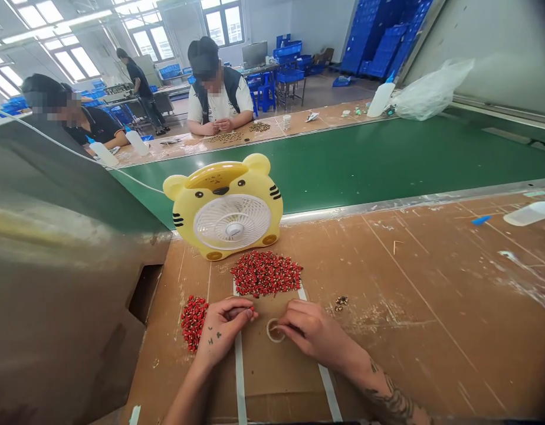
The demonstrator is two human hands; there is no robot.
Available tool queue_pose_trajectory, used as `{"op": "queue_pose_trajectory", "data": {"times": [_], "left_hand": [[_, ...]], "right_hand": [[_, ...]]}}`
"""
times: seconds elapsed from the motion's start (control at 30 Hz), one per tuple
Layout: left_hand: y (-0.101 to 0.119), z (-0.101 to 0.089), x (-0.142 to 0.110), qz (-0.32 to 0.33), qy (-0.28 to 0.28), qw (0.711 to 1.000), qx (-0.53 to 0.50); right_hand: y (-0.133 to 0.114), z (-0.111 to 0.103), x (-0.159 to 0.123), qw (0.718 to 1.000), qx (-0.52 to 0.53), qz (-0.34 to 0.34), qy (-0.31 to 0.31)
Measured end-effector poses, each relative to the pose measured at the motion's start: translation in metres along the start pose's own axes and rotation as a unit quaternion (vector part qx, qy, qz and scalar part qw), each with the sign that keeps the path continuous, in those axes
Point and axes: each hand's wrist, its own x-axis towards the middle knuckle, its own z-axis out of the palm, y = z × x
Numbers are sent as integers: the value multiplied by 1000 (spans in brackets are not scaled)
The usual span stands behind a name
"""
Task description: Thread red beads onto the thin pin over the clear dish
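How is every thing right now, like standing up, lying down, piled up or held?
Left hand, pinching a small red piece
Right hand, fingertips at the pale ring, grip unclear
Pale ring, looks flat
Big red pile, heaped
Small red pile, heaped
Yellow fan, standing; can't tell if spinning
Plastic bag, crumpled
Bottle beside the bag, standing, blue tip on
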Motion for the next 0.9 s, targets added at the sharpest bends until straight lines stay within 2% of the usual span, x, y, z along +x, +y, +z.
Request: {"op": "queue_pose_trajectory", "data": {"times": [0.07, 0.2, 0.33, 0.53, 0.63, 0.7, 0.77, 0.9], "left_hand": [[-7, 4, 2, -19, 6, 999, -36], [-14, 9, 4, -31, -6, 998, -51], [-15, 8, 2, -43, -21, 998, -45], [-19, 5, 0, -58, -16, 996, -67], [-21, 4, 0, -66, -14, 994, -82], [-22, 4, 0, -69, -10, 994, -85], [-22, 5, 1, -70, -4, 994, -84], [-21, 6, 1, -77, 7, 993, -84]], "right_hand": [[-1, -2, 1, 999, -31, -7, 3], [-4, -7, 3, 997, -52, -38, -42], [-4, -9, 6, 996, -77, -37, -35], [-2, -9, 8, 995, -73, -40, -56], [-3, -17, 6, 997, -17, -22, -69], [-5, -23, 5, 998, 40, 6, -42], [-6, -27, 6, 995, 92, 39, 11], [-10, -26, 12, 983, 138, 80, 95]]}}
